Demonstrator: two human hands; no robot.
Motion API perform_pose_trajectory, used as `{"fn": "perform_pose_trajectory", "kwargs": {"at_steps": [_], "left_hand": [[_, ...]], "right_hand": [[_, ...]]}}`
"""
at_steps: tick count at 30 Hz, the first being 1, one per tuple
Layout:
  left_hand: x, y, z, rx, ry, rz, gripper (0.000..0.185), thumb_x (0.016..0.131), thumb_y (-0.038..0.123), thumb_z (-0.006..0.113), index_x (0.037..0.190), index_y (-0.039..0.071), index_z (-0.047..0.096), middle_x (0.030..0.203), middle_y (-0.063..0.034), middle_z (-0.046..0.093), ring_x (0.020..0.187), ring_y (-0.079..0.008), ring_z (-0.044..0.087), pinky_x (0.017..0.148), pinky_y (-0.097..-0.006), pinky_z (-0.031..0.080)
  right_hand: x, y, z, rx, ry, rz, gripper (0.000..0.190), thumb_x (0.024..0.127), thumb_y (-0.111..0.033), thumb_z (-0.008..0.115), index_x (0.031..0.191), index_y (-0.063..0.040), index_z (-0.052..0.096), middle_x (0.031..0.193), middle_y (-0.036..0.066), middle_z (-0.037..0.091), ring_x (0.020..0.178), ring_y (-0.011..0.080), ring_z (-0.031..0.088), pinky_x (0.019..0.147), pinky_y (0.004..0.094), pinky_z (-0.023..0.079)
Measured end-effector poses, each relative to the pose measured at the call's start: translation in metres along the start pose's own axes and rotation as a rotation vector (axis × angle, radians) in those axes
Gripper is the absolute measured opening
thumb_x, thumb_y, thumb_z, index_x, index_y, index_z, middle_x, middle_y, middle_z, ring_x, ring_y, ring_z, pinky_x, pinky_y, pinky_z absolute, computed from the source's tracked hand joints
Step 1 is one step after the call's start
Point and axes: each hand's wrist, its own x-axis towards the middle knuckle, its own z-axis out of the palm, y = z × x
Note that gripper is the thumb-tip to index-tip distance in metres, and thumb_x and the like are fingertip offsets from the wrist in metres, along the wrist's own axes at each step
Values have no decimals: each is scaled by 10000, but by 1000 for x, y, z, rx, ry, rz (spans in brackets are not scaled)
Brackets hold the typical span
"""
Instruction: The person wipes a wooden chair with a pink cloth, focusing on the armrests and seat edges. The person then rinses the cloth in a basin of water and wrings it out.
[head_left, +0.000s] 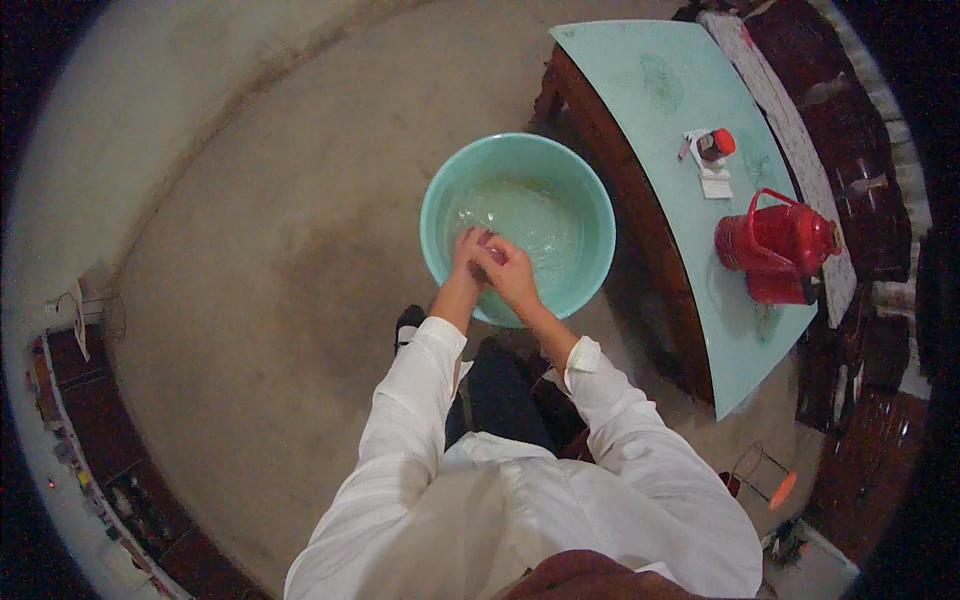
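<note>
A light-green plastic basin with clear water in it stands on the floor in front of me. My left hand and my right hand are together inside its near-left side, low by the water. Between them they hold a small reddish-purple thing. Fingers cover most of it, so its kind cannot be told. Ripples and bright glints show on the water around my hands.
To the right is a table with a pale-green top. On it stand a red vacuum flask with a handle, a jar with a red lid, and folded white paper. A dark cabinet runs along the left.
</note>
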Motion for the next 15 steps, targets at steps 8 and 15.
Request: {"fn": "perform_pose_trajectory", "kwargs": {"at_steps": [8, 15], "left_hand": [[6, -15, 32, -29, 106, 0, 353, 1039, 385, 543, 1111, 53, 639, 976, -64, 677, 852, -218, 670, 727, -419, 562], [-4, -25, 32, 35, -30, -101, 380, 1071, 400, 476, 1153, 68, 640, 1016, -93, 690, 925, -237, 672, 777, -413, 567]], "right_hand": [[24, -26, -19, -369, 359, -55, 394, 955, -389, 611, 842, -20, 693, 773, 232, 681, 639, 404, 640, 595, 472, 482], [15, -18, -27, -357, 328, -34, 454, 983, -415, 546, 828, -16, 696, 774, 266, 665, 680, 452, 656, 611, 521, 480]]}}
